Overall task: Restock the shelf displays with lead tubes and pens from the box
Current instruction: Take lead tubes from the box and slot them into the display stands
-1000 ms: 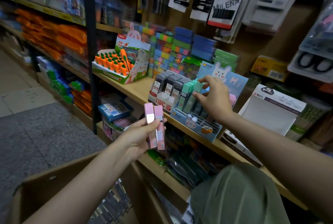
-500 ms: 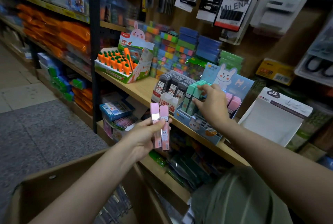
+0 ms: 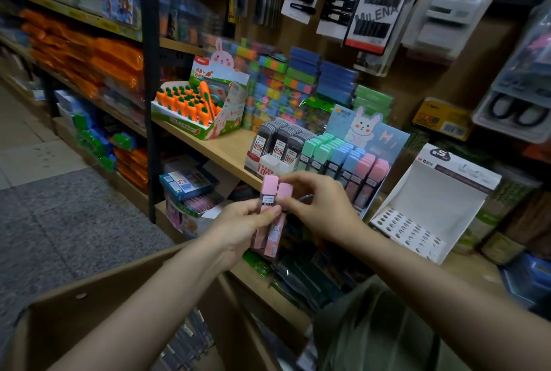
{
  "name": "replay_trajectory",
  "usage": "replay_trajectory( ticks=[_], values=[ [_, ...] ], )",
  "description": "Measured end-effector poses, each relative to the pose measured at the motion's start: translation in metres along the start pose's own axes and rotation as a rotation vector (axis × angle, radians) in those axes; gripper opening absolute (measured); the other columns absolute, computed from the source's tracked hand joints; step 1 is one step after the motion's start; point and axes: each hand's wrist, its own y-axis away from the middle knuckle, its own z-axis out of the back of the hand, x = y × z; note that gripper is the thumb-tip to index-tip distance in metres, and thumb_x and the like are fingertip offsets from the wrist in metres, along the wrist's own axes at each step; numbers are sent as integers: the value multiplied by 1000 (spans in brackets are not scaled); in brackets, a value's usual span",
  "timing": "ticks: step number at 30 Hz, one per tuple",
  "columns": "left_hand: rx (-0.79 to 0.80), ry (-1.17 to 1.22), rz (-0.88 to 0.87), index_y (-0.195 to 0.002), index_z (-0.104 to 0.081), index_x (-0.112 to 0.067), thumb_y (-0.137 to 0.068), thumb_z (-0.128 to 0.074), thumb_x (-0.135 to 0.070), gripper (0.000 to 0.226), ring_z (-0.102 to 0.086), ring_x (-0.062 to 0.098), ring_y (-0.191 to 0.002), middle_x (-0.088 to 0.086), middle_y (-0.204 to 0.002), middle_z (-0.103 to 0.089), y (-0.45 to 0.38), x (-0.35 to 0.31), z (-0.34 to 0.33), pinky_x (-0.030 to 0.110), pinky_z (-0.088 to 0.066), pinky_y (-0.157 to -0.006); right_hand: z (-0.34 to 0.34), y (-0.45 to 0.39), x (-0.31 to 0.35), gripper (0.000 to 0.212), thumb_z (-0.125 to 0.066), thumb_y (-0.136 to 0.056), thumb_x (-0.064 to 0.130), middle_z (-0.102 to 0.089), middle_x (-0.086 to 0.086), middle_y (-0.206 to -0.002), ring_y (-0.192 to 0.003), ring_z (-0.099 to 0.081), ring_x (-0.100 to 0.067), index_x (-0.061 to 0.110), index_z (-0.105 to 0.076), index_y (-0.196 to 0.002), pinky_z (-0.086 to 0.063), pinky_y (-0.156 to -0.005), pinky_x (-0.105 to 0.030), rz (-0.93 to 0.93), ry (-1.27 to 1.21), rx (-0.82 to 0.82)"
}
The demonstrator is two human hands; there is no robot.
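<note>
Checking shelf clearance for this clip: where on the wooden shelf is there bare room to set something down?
One bare strip of shelf lies between the carrot display and the grey lead tube display. From there rightward it is crowded: the bunny display and white empty display sit side by side, stacked packs behind.

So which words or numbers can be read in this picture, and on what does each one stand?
"MILENA": hairpin card hanging at the top.
"Hi": rabbit backboard of the pastel lead tube display.
"5": header of the empty white display box.
"100": red labels of the grey lead tube display.
Label on the pink lead tubes held by the left hand, touched by the right hand: too small.
Carrot pen box, yellow box: print unreadable.
</note>
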Motion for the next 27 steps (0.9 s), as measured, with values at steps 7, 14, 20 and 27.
replay_trajectory(
  ticks=[7,14,20,27],
  values=[
    [-180,-58,-73,-121,-56,-10,-104,-38,-17,26,-55,16,-84,7,-98,-61,-5,-2,0,28,-50,-76,78,-3,-20,28,-78,-80,22,-71,13,-86,-73,-69,3,37,-68,-101,-57,-63,-16,-108,-14,-172],
    [-123,-249,-35,-120,-45,-26,-103,-41,-19,19,-57,15,-83,8,-98,-55,-13,14,-4,24,-51,-64,123,11,-63,28,-82,-76,20,-65,17,-76,-69,-61,12,22,-75,-103,-39,-62,4,-91,307,-325],
    [-84,-224,-75,-124,-48,-31,-99,-52,-16,30,-66,17,-85,9,-101,-60,-12,20,-1,24,-55,-67,112,9,-83,33,-80,-79,19,-66,10,-83,-74,-59,9,17,-71,-111,-43,-64,0,-94,321,-375],
    [-106,-212,-45,-127,-47,-33,-101,-46,-15,31,-61,16,-83,7,-97,-59,-11,22,3,26,-53,-67,104,-3,-90,30,-79,-81,17,-65,9,-84,-75,-60,7,16,-67,-109,-43,-61,-2,-105,295,-343]
  ],
)
